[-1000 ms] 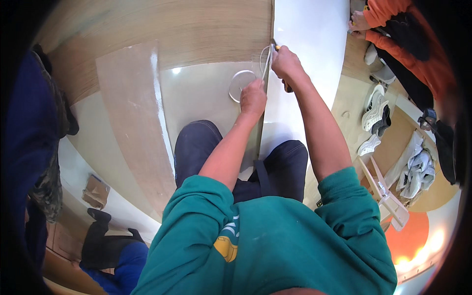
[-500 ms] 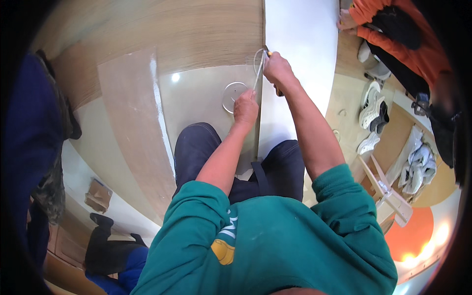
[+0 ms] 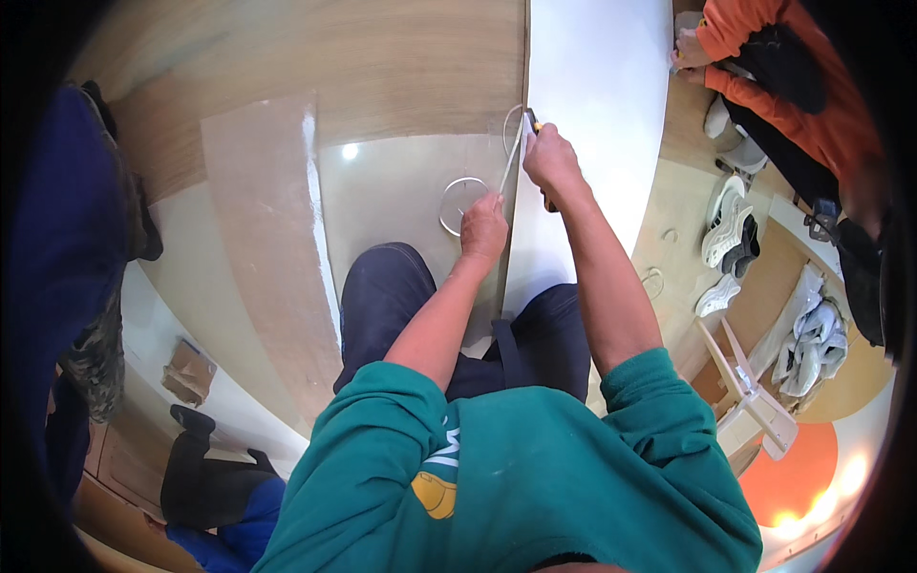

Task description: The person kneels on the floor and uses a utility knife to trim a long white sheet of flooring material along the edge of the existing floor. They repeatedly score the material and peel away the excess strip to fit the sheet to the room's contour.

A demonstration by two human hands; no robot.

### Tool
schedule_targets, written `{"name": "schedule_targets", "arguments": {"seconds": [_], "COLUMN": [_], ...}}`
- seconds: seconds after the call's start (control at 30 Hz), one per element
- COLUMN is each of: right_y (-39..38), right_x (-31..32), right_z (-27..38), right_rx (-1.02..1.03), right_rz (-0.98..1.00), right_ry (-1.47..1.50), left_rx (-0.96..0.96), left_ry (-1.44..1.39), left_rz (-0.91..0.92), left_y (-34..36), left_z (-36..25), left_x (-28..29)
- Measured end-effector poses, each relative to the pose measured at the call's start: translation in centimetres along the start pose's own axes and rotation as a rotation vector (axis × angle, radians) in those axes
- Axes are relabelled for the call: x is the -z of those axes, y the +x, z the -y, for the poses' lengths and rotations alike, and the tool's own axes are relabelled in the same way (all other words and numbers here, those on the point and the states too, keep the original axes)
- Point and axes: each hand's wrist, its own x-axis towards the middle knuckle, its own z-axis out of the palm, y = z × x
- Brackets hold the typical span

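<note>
My left hand (image 3: 484, 227) is closed on a thin pale strip (image 3: 511, 164), which runs up to the left edge of a long white board (image 3: 600, 86). The strip curls into a loop near the board's edge, and a ring of it lies below by the hand. My right hand (image 3: 552, 158) grips a black-and-orange hand tool (image 3: 533, 119) over the board's left edge; my fingers cover most of it, so its exact kind does not show. The board reaches down between my knees.
A brown panel (image 3: 263, 220) with a white edge lies at left. Toward the right are a person in orange sleeves (image 3: 764, 115), shoes (image 3: 728, 229), a wooden stool (image 3: 750, 387) and plastic wrapping (image 3: 812, 339). Others in dark blue (image 3: 67, 248) are at left; a cardboard box (image 3: 189, 372) is lower left.
The whole view has shifted slightly, the board and hands appearing a little lower and to the right. Both hands keep their holds on the strip and the tool.
</note>
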Motion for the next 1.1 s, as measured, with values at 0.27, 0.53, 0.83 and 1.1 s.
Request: {"name": "schedule_targets", "arguments": {"seconds": [0.27,0.53,0.83,1.1], "right_y": [1.5,0.9,1.4,2.1], "right_x": [1.3,0.3,0.3,-1.6], "right_z": [1.8,0.4,0.3,-0.8], "right_rx": [-0.122,-0.038,-0.112,-0.008], "right_rz": [0.204,0.085,0.152,0.057], "right_ry": [0.124,0.059,0.058,-0.017], "left_rx": [0.018,-0.023,0.024,0.003], "left_ry": [0.01,0.007,0.005,-0.004], "left_rz": [-0.005,-0.003,-0.02,-0.009], "left_y": [-0.5,-1.6,-1.8,-2.6], "left_z": [-0.1,1.3,0.2,1.2], "left_x": [-0.7,-1.3,-1.0,-1.7]}}
